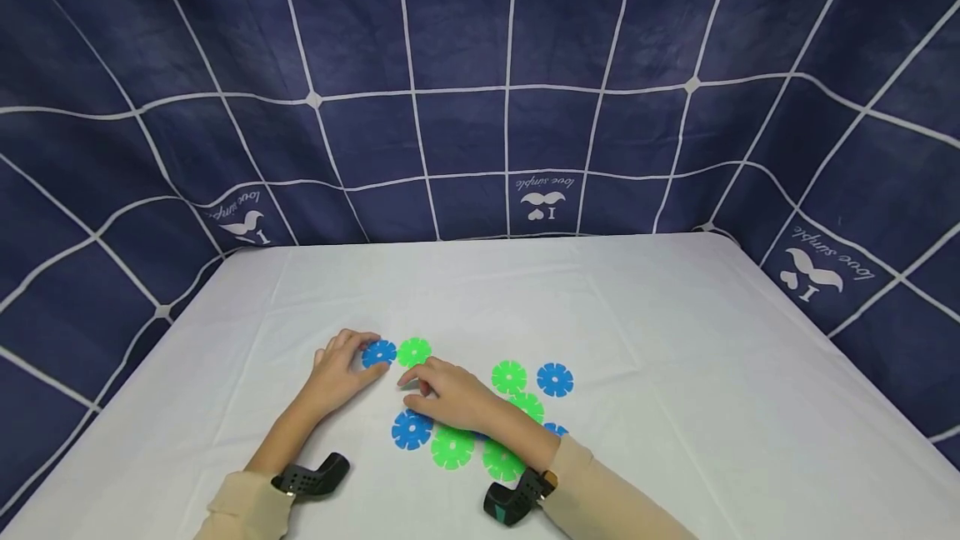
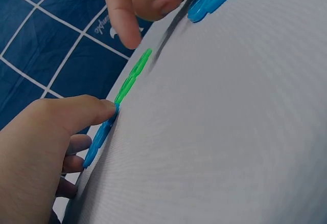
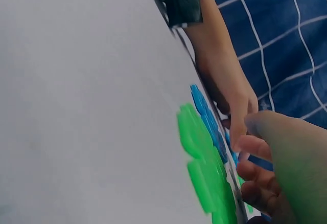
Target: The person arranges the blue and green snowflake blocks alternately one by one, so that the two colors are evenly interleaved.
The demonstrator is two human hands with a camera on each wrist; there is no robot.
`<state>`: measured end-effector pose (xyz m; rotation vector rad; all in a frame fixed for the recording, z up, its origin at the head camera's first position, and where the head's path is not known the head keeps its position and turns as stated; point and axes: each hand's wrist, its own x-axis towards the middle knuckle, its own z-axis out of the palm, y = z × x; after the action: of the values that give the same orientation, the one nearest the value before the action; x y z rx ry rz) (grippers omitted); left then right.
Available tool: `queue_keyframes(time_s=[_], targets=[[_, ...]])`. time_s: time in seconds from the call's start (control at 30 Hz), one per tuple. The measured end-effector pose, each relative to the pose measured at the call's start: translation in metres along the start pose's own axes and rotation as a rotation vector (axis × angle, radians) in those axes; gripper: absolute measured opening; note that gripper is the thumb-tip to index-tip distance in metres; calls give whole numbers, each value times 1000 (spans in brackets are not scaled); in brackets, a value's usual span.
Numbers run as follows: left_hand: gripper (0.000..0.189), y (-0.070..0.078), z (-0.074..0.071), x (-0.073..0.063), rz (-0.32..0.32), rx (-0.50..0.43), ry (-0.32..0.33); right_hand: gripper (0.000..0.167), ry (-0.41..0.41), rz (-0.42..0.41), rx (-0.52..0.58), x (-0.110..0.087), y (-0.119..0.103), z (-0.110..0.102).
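Note:
A blue notched plastic disc (image 1: pixel 379 353), like a flat building disc, lies between the thumb and fingers of my left hand (image 1: pixel 337 373), which grips its edges at the table. Against its right side sits a green notched disc (image 1: pixel 414 352); the two edges meet or nearly meet. My right hand (image 1: pixel 453 394) hovers just below the green disc with its fingers loosely bent and nothing held. In the left wrist view, the left thumb (image 2: pixel 94 110) presses on the blue disc (image 2: pixel 102 134). Below the right hand lies another blue disc (image 1: pixel 412 430), partly covered by the thumb.
More green discs (image 1: pixel 452 447) and blue ones lie under and beside the right forearm, some hidden by it. A green disc (image 1: pixel 509 377) and a blue disc (image 1: pixel 555 379) lie to the right. A white cloth (image 1: pixel 675 440) covers the table; a dark blue checked curtain (image 1: pixel 465 132) hangs around it.

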<state>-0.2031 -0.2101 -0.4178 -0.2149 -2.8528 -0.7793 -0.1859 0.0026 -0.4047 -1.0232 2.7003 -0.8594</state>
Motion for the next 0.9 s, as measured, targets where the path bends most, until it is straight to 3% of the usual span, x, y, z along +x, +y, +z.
queue_keyframes(time_s=[0.17, 0.3, 0.6, 0.77, 0.9], targets=[[49, -1, 0, 0, 4, -4, 5, 43, -117, -46, -41, -8, -1, -2], [49, -1, 0, 1, 14, -4, 18, 52, -164, -74, -76, -10, 0, -4], [50, -1, 0, 2, 14, 2, 8, 45, -120, -103, -93, -10, 4, -1], [50, -1, -1, 2, 13, -6, -1, 44, -104, -85, -15, -9, 1, -3], [50, -1, 0, 2, 18, -6, -1, 39, -116, -34, 128, -8, -1, -7]])
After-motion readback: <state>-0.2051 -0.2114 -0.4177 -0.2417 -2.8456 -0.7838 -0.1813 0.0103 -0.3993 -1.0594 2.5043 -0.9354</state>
